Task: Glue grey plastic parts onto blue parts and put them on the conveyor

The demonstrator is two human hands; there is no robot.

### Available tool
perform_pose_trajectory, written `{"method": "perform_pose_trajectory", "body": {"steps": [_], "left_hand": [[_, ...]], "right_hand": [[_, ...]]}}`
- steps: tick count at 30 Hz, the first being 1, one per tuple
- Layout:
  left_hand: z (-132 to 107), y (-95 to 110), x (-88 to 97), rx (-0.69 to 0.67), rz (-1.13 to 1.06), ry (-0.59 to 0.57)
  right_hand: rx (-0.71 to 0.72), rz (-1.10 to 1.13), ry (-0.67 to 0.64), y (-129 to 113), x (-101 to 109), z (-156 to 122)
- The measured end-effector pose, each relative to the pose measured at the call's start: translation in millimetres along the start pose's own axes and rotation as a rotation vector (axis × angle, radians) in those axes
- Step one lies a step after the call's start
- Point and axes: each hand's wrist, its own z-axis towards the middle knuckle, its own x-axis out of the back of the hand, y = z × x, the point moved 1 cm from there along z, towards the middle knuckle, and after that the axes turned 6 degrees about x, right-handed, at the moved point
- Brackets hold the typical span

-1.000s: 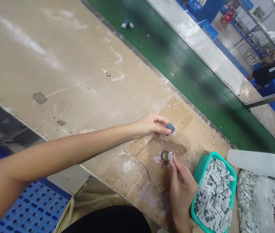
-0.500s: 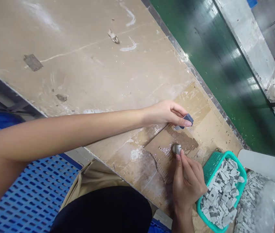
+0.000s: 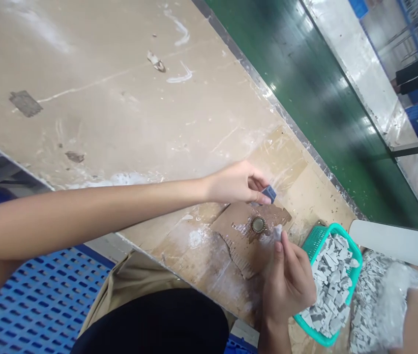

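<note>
My left hand (image 3: 244, 184) pinches a small dark blue-grey block (image 3: 269, 193) between thumb and fingers, over the far edge of a worn piece of cardboard (image 3: 238, 246). On that cardboard sits a round bottle cap (image 3: 258, 224) with a crimped rim, wet-looking patches around it. My right hand (image 3: 290, 278) is closed on a small light-grey piece (image 3: 277, 232), held upright between thumb and forefinger just right of the cap and apart from it. Beside my right hand stands a turquoise basket (image 3: 356, 268) full of similar grey pieces (image 3: 330, 285).
Right of the basket lie many small grey parts (image 3: 367, 295) by a clear plastic bag (image 3: 393, 300). A white bottle-like container (image 3: 393, 243) rests behind them. A green conveyor belt (image 3: 305, 93) runs along the far edge of the scuffed table (image 3: 120, 108).
My right hand has lifted the grey piece off the bottle cap and moved it to the right, uncovering the cap. The left hand still holds the block. The whole view has shifted slightly.
</note>
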Motion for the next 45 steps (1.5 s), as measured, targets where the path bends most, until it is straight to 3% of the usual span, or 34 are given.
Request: {"method": "perform_pose_trajectory", "body": {"steps": [4,6,13,28,33,41,45], "left_hand": [[-8,-7,-13.1,0.001,0.045,-0.078],[-11,-12,-19.1,-0.010,0.053,-0.107],[-9,-26,-24.3,-0.101,0.156,-0.259],[-13,-23,-23.0,-0.206,0.215,-0.292],[-18,-18,-25.3,-0.122,0.157,-0.286],[-19,-8,-23.9,0.157,0.028,-0.303],[-19,-3,-22.5,0.188,-0.148,-0.224]], "right_hand": [[-0.054,0.098,0.159,-1,4,0],[-0.039,0.132,0.173,-1,4,1],[-0.014,0.186,0.045,-5,8,7],[0.025,0.191,-0.112,-3,13,7],[-0.003,0.223,-0.162,-5,14,6],[-0.133,0.279,-0.290,-5,15,19],[-0.246,0.338,-0.220,0,14,19]]}}
